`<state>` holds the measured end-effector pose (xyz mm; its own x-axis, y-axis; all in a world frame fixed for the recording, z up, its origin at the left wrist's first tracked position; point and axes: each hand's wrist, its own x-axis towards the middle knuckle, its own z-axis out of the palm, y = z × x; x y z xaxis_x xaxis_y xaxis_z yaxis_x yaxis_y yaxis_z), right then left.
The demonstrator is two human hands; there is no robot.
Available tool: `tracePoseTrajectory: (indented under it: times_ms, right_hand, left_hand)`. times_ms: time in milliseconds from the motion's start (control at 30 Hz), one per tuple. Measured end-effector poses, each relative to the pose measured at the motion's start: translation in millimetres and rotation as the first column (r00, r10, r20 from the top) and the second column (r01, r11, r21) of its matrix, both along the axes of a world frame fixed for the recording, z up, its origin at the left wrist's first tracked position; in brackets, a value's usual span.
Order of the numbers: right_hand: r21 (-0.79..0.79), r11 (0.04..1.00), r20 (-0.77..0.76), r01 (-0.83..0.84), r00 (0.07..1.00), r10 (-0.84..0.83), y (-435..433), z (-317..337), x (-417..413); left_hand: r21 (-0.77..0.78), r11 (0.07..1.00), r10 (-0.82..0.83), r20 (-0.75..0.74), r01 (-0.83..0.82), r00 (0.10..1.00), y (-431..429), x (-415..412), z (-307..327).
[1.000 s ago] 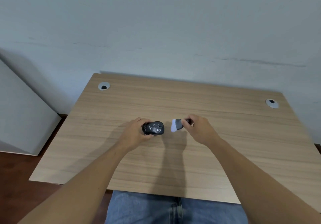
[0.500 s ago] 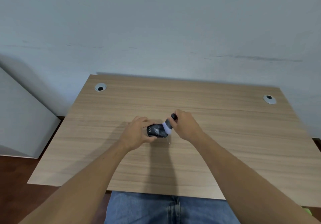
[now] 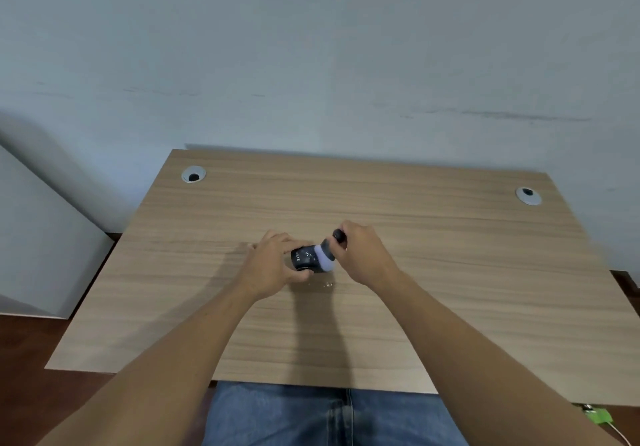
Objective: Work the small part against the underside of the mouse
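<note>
Black plastic computer mouse sits gripped by the left hand; beside it, the right hand clasps what looks like a white-bristled, dark-handled brush touching it.

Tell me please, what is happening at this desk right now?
A person sits at a wooden desk. The left hand grips a black computer mouse, and the right hand holds a small brush with pale bristles pressed against the mouse's end. A few tiny specks lie on the desk just below.
</note>
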<state>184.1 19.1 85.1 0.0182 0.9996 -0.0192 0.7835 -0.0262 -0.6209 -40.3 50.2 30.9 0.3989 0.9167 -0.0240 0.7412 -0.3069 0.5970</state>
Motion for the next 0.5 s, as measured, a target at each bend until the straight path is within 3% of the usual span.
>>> tracePoseTrajectory:
  times_ms: [133, 267, 500]
  right_hand:
    - [-0.056, 0.997, 0.042, 0.057, 0.998, -0.054, -0.2, -6.3, 13.5]
    - [-0.011, 0.997, -0.024, 0.075, 0.997, -0.075, 5.3, 8.1, 3.8]
    - [0.003, 0.999, -0.042, 0.036, 0.999, -0.036, 5.4, 9.6, -8.0]
  left_hand:
    - [0.014, 1.000, 0.028, -0.053, -0.027, 0.998, -2.5, -2.1, -5.6]
    - [0.001, 0.999, 0.033, -0.117, -0.033, 0.993, -2.8, -1.2, -4.5]
    - [0.015, 0.999, 0.051, -0.086, -0.050, 0.995, 1.7, 5.6, 11.8]
